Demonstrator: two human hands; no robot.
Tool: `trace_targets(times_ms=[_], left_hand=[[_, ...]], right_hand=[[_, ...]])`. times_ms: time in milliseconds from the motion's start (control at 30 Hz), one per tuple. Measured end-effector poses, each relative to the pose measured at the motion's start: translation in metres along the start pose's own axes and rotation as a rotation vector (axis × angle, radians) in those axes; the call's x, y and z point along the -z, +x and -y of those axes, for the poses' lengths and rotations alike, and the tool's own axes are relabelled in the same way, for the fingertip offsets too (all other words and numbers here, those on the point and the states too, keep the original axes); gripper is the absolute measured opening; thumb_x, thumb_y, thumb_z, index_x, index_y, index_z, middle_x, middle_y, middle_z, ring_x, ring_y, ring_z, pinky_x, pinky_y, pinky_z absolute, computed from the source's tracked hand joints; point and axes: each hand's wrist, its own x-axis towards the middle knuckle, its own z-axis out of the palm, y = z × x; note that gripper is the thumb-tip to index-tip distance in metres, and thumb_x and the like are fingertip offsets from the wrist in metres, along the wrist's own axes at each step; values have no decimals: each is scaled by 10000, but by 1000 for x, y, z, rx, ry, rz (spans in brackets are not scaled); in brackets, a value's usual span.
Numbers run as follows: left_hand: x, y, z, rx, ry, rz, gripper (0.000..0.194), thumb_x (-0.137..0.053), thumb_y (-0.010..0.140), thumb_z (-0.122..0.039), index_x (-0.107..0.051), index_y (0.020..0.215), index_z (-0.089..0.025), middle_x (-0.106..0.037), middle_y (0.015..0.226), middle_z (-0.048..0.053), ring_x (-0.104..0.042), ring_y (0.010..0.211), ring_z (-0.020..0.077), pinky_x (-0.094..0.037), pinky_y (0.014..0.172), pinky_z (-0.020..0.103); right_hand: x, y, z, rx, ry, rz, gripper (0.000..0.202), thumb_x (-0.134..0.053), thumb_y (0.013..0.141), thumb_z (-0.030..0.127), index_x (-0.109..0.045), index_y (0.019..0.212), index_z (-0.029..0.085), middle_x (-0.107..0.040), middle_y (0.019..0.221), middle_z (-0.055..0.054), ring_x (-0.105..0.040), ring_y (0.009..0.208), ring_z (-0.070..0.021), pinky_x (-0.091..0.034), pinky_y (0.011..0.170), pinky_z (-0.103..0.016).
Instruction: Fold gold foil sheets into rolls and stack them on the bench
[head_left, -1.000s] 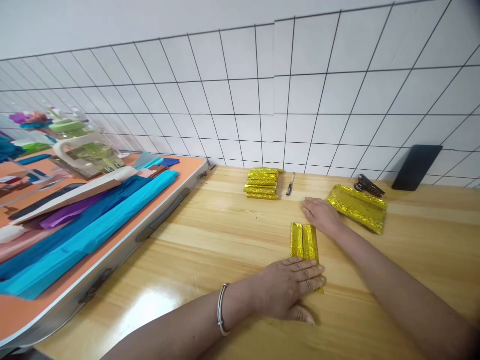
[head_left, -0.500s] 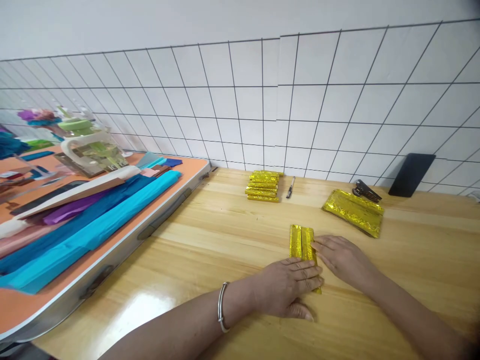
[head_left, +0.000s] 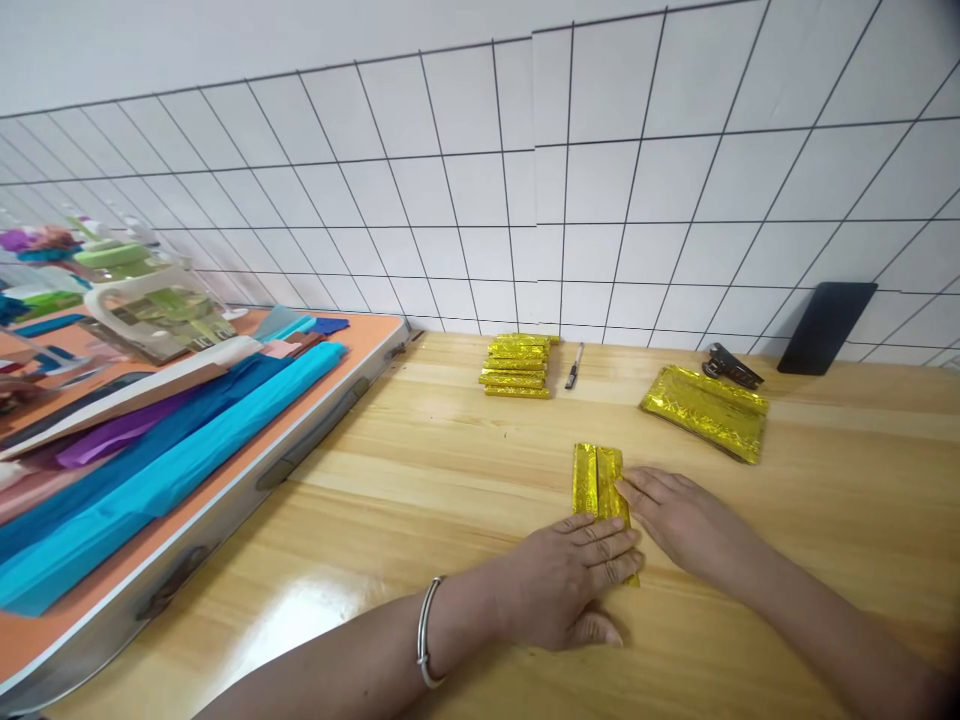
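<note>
Flat pressure, straight edges

The shiny gold, rectangular folded foil sheet (head_left: pixel 585 475) lies partly under the left grip (head_left: pixel 568 585), spread open, palm down. The right grip (head_left: pixel 681 518) touches its edge; whether pinching, I cannot tell. Even pressure should keep it from skewing.

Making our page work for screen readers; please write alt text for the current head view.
A person's left hand lies flat on a folded gold foil piece on a wooden table, the right hand at its right edge. Beyond lie narrow gold strips and more gold foil; coloured paper lies on an orange surface at left.
</note>
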Motion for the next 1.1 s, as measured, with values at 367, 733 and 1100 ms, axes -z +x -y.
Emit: trace_targets(times_ms=[367, 733, 1100], left_hand=[[-6, -2, -8, -6, -6, -5, 691, -402, 876, -549, -265, 1408, -130, -240, 1477, 119, -183, 1376, 239, -137, 1141, 381], [-13, 3, 14, -214, 262, -146, 377, -393, 941, -326, -501, 1239, -123, -501, 1323, 87, -367, 1299, 171, -268, 1120, 305], [-11, -2, 14, -230, 313, -189, 254, -378, 922, -133, -550, 1099, -73, -581, 1206, 131, -489, 1193, 215, -434, 986, 325]], right_hand=[[2, 2, -7, -88, 229, 19, 388, -417, 886, 211, -515, 1261, 202, -521, 1304, -100, -442, 1215, -230, -392, 995, -432], [11, -2, -1, -60, 184, 150, 450, -420, 896, 302, -442, 1336, 208, -377, 1426, -101, -341, 1296, -263, -336, 1039, -440], [12, 1, -3, -51, 209, 122, 431, -407, 902, 332, -461, 1317, 227, -422, 1392, -100, -354, 1280, -263, -345, 1017, -467]])
